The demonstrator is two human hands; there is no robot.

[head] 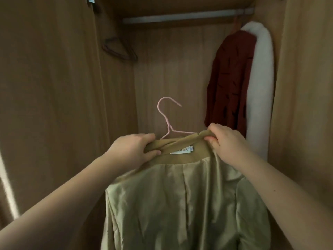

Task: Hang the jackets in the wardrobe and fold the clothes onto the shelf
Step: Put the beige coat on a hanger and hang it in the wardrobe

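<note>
1. The person stood facing the open wooden wardrobe (54, 87), both bare arms stretched out in front.
2. A tan jacket (180, 204) hung between the hands, its shiny greenish lining turned toward the viewer and a white label (181, 150) showing just under the collar.
3. The left hand (134, 147) had its fingers (153, 152) curled shut, pinching the left end of the collar.
4. The right hand (227, 141) gripped the right end the same way, fingers folded over the fabric.
5. A pink wire hanger (168, 123) rose from behind the collar, its hook free and well below the white rail (180, 17).
6. On the right end of that rail hung a dark red jacket (232, 83) and, beside it, a white fluffy garment (260, 91).
7. Dark empty hangers (119, 49) sat at the upper left.
</note>
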